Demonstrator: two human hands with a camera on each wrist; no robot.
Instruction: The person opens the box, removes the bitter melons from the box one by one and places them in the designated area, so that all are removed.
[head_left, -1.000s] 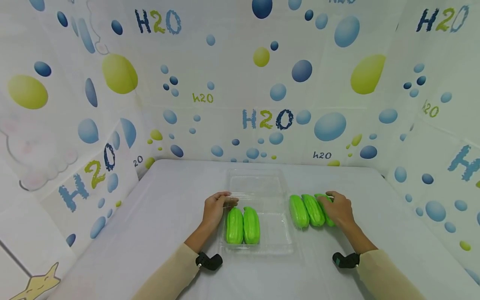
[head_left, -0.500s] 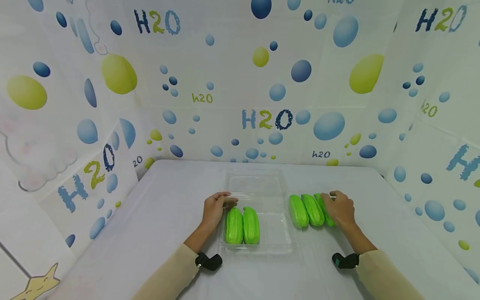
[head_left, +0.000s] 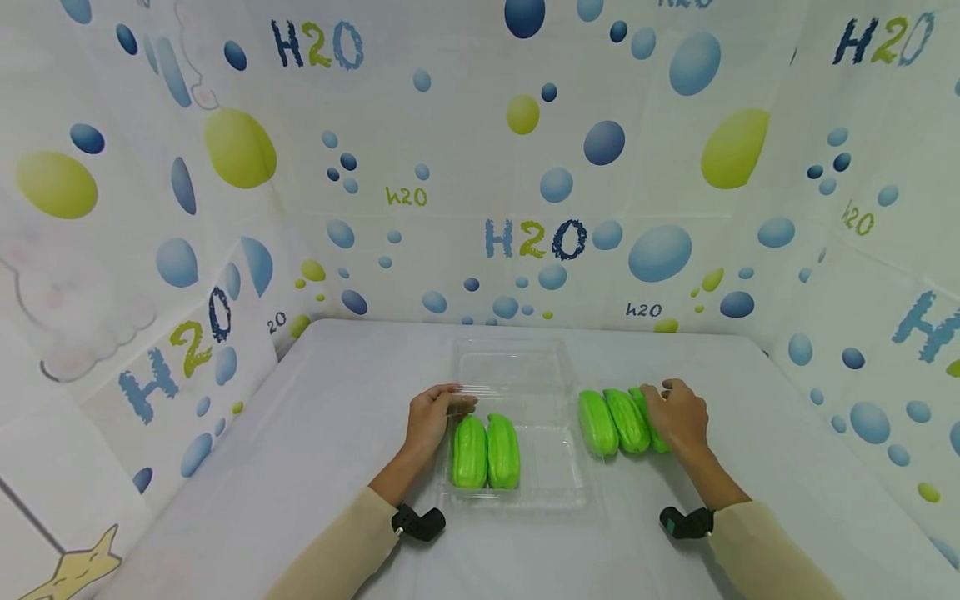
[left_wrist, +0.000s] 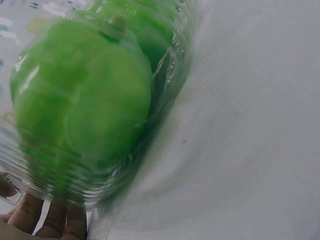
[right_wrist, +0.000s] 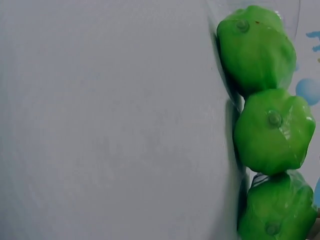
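Observation:
My left hand (head_left: 431, 421) grips the left edge of a clear plastic hinged container (head_left: 551, 462); its fingers (left_wrist: 25, 214) show against the ribbed wall in the left wrist view. Two green, ribbed, elongated vegetables, a left one (head_left: 469, 452) and a right one (head_left: 503, 452), lie side by side in its left half. My right hand (head_left: 678, 418) rests at the rightmost (head_left: 655, 425) of three similar vegetables on the table, thumb against it; the other fingers are mostly hidden. Beside that one lie a middle (right_wrist: 274, 131) and a left (head_left: 597, 423) vegetable. They look film-wrapped.
The container's open lid (head_left: 510, 367) lies flat behind its base. A white cloth covers the table (head_left: 345, 392). Printed sheets (head_left: 450, 250) with bubbles and "H2O" lettering hang around the table's back and sides.
My right hand has shifted very slightly right, its thumb drawn back a little from the rightmost green vegetable. The left hand, container and vegetables stay where they were.

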